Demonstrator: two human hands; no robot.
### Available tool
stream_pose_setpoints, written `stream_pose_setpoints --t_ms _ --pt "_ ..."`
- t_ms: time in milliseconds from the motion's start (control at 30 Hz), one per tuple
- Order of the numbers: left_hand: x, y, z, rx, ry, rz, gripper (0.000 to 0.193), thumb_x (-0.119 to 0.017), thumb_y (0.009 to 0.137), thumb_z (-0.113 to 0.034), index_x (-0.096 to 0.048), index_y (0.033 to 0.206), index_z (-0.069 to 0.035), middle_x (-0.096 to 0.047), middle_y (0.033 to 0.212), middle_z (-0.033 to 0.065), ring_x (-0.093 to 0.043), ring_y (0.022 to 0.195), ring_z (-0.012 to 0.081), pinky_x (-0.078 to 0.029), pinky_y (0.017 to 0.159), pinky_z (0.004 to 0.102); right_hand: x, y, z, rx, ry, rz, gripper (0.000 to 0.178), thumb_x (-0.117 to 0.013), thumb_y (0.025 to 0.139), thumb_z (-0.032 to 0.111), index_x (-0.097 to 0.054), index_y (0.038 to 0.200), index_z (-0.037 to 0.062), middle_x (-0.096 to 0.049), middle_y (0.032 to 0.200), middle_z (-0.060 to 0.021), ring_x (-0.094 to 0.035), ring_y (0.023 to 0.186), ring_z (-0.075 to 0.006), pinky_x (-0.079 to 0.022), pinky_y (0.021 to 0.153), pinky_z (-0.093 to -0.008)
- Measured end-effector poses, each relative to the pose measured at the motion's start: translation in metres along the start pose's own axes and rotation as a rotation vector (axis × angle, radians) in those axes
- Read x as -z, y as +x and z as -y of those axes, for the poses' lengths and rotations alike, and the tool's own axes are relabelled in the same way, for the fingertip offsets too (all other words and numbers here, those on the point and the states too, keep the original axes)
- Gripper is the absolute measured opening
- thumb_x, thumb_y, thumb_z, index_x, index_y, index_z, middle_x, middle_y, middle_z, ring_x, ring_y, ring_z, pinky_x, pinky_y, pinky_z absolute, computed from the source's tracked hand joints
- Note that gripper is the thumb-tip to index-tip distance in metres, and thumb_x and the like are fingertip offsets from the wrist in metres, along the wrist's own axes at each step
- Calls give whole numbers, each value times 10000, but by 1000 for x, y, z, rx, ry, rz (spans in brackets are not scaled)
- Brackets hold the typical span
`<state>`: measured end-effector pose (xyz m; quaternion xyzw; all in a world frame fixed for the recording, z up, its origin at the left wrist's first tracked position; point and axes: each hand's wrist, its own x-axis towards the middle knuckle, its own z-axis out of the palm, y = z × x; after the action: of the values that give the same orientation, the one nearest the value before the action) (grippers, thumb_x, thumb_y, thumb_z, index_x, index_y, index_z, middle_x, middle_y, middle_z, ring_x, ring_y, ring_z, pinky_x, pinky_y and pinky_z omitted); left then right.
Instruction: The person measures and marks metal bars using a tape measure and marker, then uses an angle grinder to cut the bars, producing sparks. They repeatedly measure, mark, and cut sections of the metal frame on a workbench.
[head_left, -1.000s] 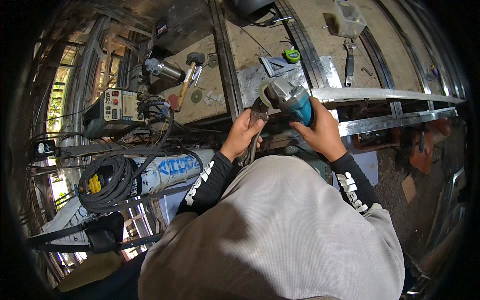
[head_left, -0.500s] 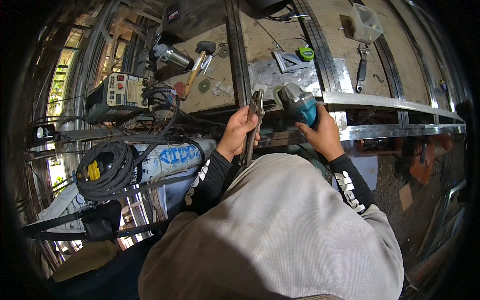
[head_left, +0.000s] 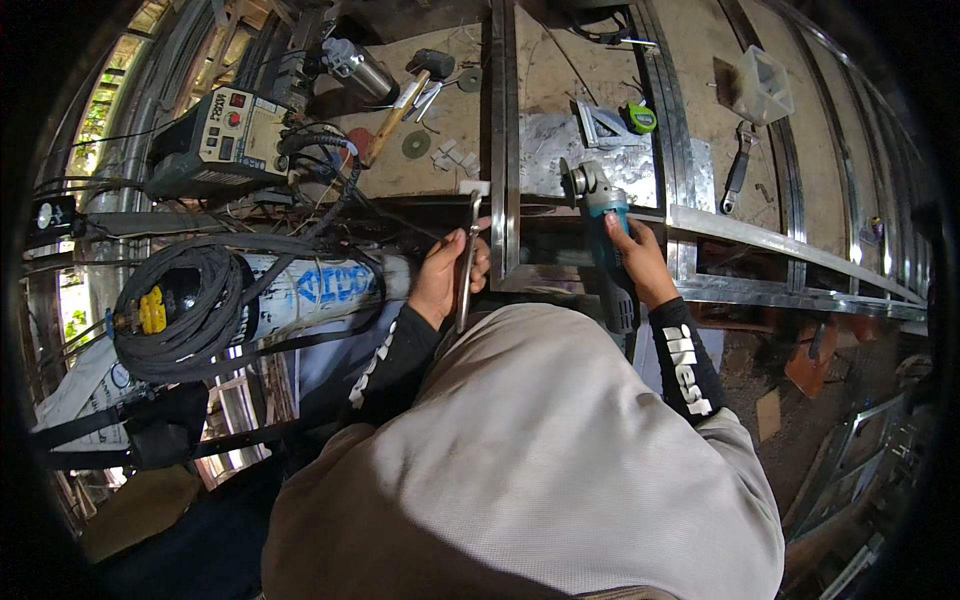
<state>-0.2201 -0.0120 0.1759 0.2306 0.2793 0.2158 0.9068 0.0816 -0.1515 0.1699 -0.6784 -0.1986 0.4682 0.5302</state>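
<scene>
My left hand (head_left: pixel 436 280) is closed around a pair of locking pliers (head_left: pixel 465 268), held upright just left of a steel frame bar. At the pliers' tip sits a small pale flat metal piece (head_left: pixel 474 187), seemingly gripped in the jaws. My right hand (head_left: pixel 645 262) wraps the body of a teal and black angle grinder (head_left: pixel 612 235). Its disc (head_left: pixel 568 184) stands edge-on, pointing up and to the left, over the metal sheet and apart from the pliers. Whether the disc is spinning I cannot tell.
A steel frame (head_left: pixel 505 120) lies over the work table, with a tape measure (head_left: pixel 640 118), an adjustable wrench (head_left: pixel 738 170), a clear plastic box (head_left: pixel 763 88) and a hammer (head_left: pixel 398 115) around it. To the left are a welding machine (head_left: pixel 222 145) and a gas cylinder (head_left: pixel 315 292) with coiled cable (head_left: pixel 185 315).
The pliers have turned edge-on, bringing the small metal piece into view. The grinder has swung so its body points down and its disc shows edge-on. My viewpoint has shifted slightly.
</scene>
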Motion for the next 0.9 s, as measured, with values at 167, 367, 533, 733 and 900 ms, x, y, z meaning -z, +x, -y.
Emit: stream_pose_setpoints --t_ms 167,367,533,733,900 --pt "46 -16 -10 -54 -20 -193 488 -565 1068 -343 -488 1465 -70 -584 891 36 -573 750 146 -488 621 309 -14 38 2 -354 493 273 553 -673 982 525 -622 1156 3 -716 924 -142 -735 762 -255 -612 669 -352" --pt "95 -27 -42 -76 52 -192 332 -584 1054 -138 -530 1382 -132 -578 972 26 -579 857 151 -510 720 329 -57 131 2 -426 557 235 512 -756 924 431 -594 1169 11 -717 907 -161 -729 686 -245 -631 596 -350" --pt "130 -34 -65 -42 158 -137 348 -574 1070 -152 -501 1405 -95 -605 1051 51 -603 887 154 -536 757 347 -99 207 1 -286 714 143 537 -775 892 356 -549 1185 -34 -685 883 -185 -711 700 -275 -641 642 -378" --pt "152 -55 -90 95 278 -71 370 -514 1104 -233 -483 1415 -36 -622 1054 81 -625 912 181 -523 816 348 -108 215 12 -278 787 329 698 -605 965 607 -555 1220 -41 -677 927 -198 -708 807 -347 -636 804 -477" --pt "166 -35 -96 75 231 33 277 -527 1093 -214 -484 1341 -97 -658 1017 106 -663 888 195 -539 730 319 -99 155 1 -320 255 185 429 -743 946 320 -614 1150 -35 -712 976 -146 -713 843 -258 -600 721 -397"
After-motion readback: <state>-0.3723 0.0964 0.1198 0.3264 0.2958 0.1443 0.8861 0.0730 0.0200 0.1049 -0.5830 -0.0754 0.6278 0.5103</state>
